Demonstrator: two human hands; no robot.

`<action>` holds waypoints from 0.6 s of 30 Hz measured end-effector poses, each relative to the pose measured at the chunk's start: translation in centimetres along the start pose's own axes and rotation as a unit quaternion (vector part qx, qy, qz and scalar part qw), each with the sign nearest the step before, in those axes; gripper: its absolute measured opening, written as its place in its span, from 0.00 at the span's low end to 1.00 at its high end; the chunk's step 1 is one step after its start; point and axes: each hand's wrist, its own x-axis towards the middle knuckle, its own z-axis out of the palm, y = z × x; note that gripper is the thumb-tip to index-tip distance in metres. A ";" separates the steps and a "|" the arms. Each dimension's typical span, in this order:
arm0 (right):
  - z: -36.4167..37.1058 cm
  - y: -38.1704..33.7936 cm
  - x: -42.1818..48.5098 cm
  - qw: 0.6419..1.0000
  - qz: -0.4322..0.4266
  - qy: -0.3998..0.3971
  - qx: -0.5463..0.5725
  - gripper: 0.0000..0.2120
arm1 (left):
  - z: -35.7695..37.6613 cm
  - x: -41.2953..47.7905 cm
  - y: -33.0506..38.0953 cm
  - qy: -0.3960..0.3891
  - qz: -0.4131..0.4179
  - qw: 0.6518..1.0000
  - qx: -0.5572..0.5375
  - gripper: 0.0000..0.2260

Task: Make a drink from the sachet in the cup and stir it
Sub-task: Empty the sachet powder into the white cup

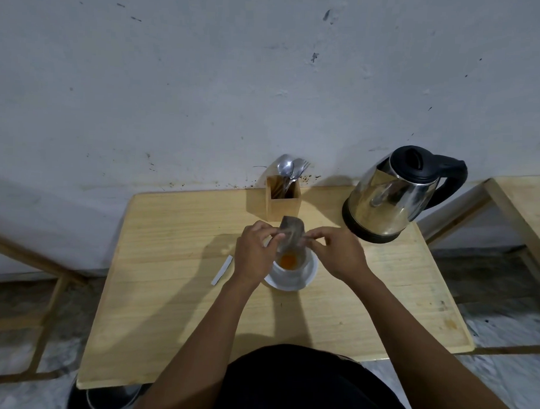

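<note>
A white cup stands on a white saucer in the middle of the wooden table. Orange powder lies in the cup's bottom. Directly above the cup both hands pinch a grey sachet, which is upended and blurred. My left hand grips its left side, my right hand its right side. A torn white strip lies on the table left of the cup.
A steel electric kettle with a black lid and handle stands at the back right. A wooden holder with spoons and a fork sits at the back, by the wall. Another wooden table is at far right.
</note>
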 end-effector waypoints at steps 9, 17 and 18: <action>-0.8 -0.2 -0.6 0.978 0.039 -0.037 0.204 0.02 | -0.6 -0.2 -0.8 -0.046 -0.048 0.994 -0.082 0.07; -0.8 0.1 -0.1 0.984 0.043 -0.092 0.146 0.03 | -1.0 0.1 0.2 -0.097 -0.040 0.994 -0.038 0.06; -0.8 0.1 -0.1 0.986 0.043 -0.087 0.137 0.07 | -1.1 0.1 0.5 -0.092 -0.040 0.994 -0.046 0.06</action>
